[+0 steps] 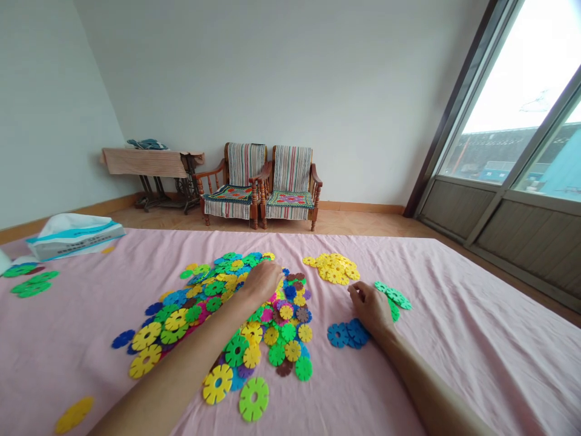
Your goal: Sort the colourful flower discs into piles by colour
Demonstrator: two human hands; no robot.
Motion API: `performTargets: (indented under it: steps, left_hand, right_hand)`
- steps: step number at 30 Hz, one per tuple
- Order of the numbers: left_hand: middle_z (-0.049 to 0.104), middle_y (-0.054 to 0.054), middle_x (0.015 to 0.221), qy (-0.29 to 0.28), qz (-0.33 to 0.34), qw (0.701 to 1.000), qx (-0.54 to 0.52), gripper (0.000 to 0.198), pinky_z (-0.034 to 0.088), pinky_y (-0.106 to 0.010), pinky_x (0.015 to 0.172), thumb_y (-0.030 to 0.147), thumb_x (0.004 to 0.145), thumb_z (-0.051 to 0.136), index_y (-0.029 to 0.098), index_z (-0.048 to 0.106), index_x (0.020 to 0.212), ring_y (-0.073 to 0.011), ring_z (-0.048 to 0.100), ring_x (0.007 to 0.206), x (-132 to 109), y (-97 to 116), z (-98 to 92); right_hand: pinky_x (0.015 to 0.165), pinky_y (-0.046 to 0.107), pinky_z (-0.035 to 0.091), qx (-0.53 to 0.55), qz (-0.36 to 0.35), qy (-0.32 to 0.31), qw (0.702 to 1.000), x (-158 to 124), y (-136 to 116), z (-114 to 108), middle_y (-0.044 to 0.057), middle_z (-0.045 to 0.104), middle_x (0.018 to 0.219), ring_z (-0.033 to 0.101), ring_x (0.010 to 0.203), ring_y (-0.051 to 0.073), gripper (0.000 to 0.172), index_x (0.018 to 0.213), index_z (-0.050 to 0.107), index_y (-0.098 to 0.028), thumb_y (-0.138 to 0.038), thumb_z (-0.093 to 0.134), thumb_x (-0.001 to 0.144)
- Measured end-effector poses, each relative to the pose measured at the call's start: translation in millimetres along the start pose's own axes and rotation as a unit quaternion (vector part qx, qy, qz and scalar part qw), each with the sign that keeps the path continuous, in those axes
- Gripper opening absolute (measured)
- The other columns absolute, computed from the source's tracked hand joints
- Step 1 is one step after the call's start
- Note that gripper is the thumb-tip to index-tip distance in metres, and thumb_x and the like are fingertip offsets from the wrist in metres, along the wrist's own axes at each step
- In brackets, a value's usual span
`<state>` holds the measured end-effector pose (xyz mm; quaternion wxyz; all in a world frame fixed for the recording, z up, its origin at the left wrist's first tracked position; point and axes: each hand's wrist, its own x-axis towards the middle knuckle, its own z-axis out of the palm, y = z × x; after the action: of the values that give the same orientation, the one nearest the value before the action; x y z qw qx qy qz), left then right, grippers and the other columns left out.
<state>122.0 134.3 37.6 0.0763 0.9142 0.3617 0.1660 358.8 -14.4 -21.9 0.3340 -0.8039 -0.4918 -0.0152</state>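
A mixed heap of notched plastic discs (213, 287) in yellow, green, blue, brown, pink and purple spreads over the pink cloth. My left hand (264, 280) reaches into the heap's far right part, fingers bent down; its fingertips are hidden, so what they grip cannot be seen. To the right, my right hand (371, 307) hovers low with loosely curled fingers, thumb and forefinger slightly apart, nothing visible between them. Beyond it lies a group of yellow discs (334, 268). Blue discs (348, 334) lie just left of its wrist, and green discs (394, 295) on its right.
The pink cloth (476, 315) covers the wide surface before me. A tissue pack (77, 237) stands at the far left, near several green discs (35, 284). One yellow disc (75, 415) lies near left. Beyond are two wooden armchairs (290, 175) and a cloth-covered sewing table (145, 162).
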Motion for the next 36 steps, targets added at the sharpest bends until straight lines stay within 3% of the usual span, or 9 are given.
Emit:
performTargets:
  steps: [4, 10, 13, 18, 23, 28, 32, 36]
  left_hand:
    - [0.063, -0.005, 0.068, 0.014, -0.016, 0.996, -0.084, 0.03, 0.043, -0.026, 0.066, 0.024, 0.087, 0.041, 0.016, 0.056, 0.062, -0.0188, 0.062, 0.074, -2.1, 22.0, -0.9]
    - [0.061, 0.0, 0.053, -0.108, 0.0, 0.964, -0.244, 0.026, 0.04, -0.018, 0.044, 0.027, 0.082, 0.046, 0.015, 0.06, 0.064, -0.0137, 0.063, 0.049, -6.5, 61.6, 32.2]
    - [0.067, -0.002, 0.06, -0.122, -0.007, 0.949, -0.291, 0.023, 0.042, -0.019, 0.043, 0.026, 0.08, 0.047, 0.013, 0.066, 0.075, -0.0156, 0.065, 0.05, -8.1, 64.2, 36.8]
    - [0.073, -0.004, 0.081, -0.044, -0.018, 0.951, -0.305, 0.023, 0.048, -0.022, 0.052, 0.025, 0.078, 0.05, 0.015, 0.069, 0.085, -0.0151, 0.067, 0.056, -15.9, 32.6, 2.6]
    - [0.072, -0.004, 0.078, 0.0, -0.074, 0.963, -0.258, 0.023, 0.05, -0.025, 0.059, 0.03, 0.078, 0.052, 0.015, 0.068, 0.087, -0.0161, 0.067, 0.059, -35.7, -18.7, -35.4]
    - [0.071, -0.003, 0.077, -0.013, -0.079, 0.981, -0.177, 0.021, 0.048, -0.026, 0.064, 0.028, 0.078, 0.055, 0.016, 0.069, 0.088, -0.0164, 0.066, 0.067, -48.4, -48.4, -55.7]
    - [0.07, -0.003, 0.08, -0.037, -0.034, 0.995, -0.08, 0.014, 0.045, -0.026, 0.068, 0.022, 0.074, 0.058, 0.017, 0.069, 0.079, -0.017, 0.063, 0.074, -51.8, -51.7, -64.4]
    - [0.066, -0.003, 0.09, -0.107, 0.015, 0.993, -0.039, 0.025, 0.044, -0.026, 0.07, 0.019, 0.066, 0.065, 0.018, 0.067, 0.091, -0.0183, 0.06, 0.079, -54.6, -48.7, -63.3]
  right_hand:
    - [0.05, 0.024, 0.027, 0.004, 0.003, 0.004, 1.0, 0.0, -0.3, -0.1, -0.001, 0.054, 0.05, 0.05, 0.048, 0.013, 0.029, 0.072, 0.061, -0.02, -0.038, 0.043, 0.085]
    - [0.05, 0.024, 0.026, 0.006, -0.004, 0.009, 1.0, -0.5, -0.1, -0.8, -0.002, 0.052, 0.05, 0.049, 0.048, 0.013, 0.03, 0.07, 0.06, -0.02, -0.038, 0.042, 0.086]
    - [0.05, 0.024, 0.026, 0.004, -0.001, 0.006, 1.0, 0.0, 0.6, -0.4, -0.002, 0.053, 0.05, 0.049, 0.048, 0.013, 0.03, 0.071, 0.061, -0.02, -0.039, 0.042, 0.086]
    - [0.05, 0.024, 0.026, -0.002, 0.001, 0.001, 1.0, -0.4, 0.0, -0.5, -0.001, 0.054, 0.051, 0.05, 0.048, 0.013, 0.029, 0.072, 0.062, -0.02, -0.038, 0.043, 0.086]
    - [0.049, 0.024, 0.027, -0.005, -0.003, -0.003, 1.0, -0.6, -0.6, 0.2, 0.0, 0.056, 0.052, 0.051, 0.048, 0.014, 0.031, 0.071, 0.062, -0.02, -0.039, 0.042, 0.085]
    - [0.049, 0.025, 0.03, 0.051, 0.017, 0.007, 0.999, -0.8, -3.2, 5.2, -0.001, 0.052, 0.047, 0.05, 0.046, 0.014, 0.035, 0.069, 0.064, -0.019, -0.045, 0.045, 0.081]
    - [0.047, 0.025, 0.034, 0.162, 0.059, -0.009, 0.985, -6.3, -12.0, 7.9, -0.002, 0.052, 0.046, 0.051, 0.043, 0.015, 0.038, 0.075, 0.067, -0.017, -0.049, 0.046, 0.079]
    - [0.043, 0.024, 0.035, 0.251, 0.108, -0.011, 0.962, -13.7, -23.2, 7.4, -0.004, 0.048, 0.042, 0.048, 0.037, 0.014, 0.039, 0.078, 0.066, -0.016, -0.051, 0.049, 0.077]
